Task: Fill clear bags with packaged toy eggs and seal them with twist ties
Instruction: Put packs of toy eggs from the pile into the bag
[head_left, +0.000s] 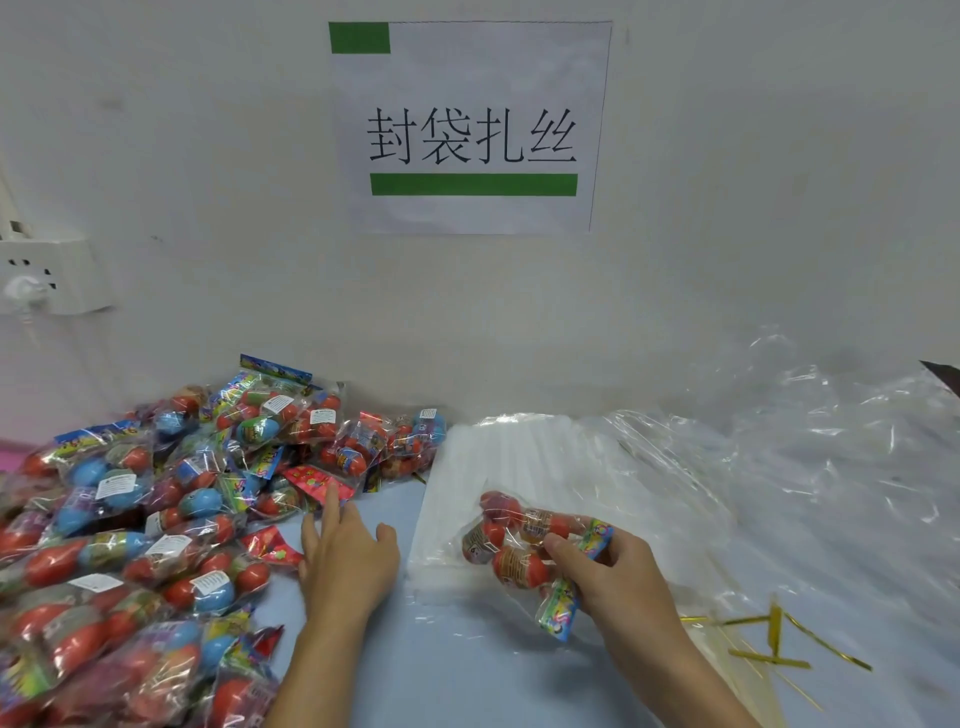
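Gripping two egg packets (519, 551) in the right hand (618, 577) over the stack of clear bags (545, 467), long axes pointing up-left, while reaching the flat, empty left hand (345, 558) toward the egg pile (156, 499) lying just left, nearer it.

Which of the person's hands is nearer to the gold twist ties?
Right. The right hand, holding a pack of eggs, is just left of the twist ties; the left hand lies farther left, beside the egg pile.
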